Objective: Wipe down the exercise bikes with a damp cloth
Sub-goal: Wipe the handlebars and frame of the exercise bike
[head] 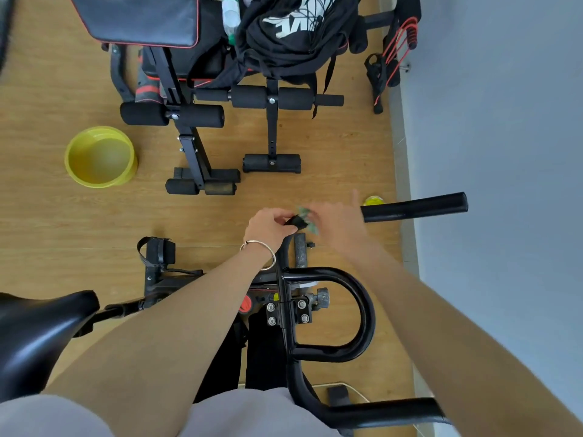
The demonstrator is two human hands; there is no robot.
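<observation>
So both hands were out over the front of the black exercise bike (366, 310), about the middle of the frame. The left hand (269, 227), with a thin silver bangle (272, 252) on its wrist, was pinching a small black part (296, 223) between thumb and fingertips. The crumpled greenish cloth (307, 216) sat right between the two hands, touching that black part and up against the fingers of the right hand (339, 223). That hand was all motion blur, so honestly I couldn't tell if it was gripping the cloth or just brushing it.

The bike's black padded handlebar grip (416, 207) stuck out to the right of the hands, and its shiny black saddle (41, 326) filled the lower left. A round yellow plastic bowl (94, 182) stood on the wooden floor (47, 216) at the left, well apart from the bike. A black padded workout bench (142, 20) with a black bag (299, 42) dumped on it ran across the top.
</observation>
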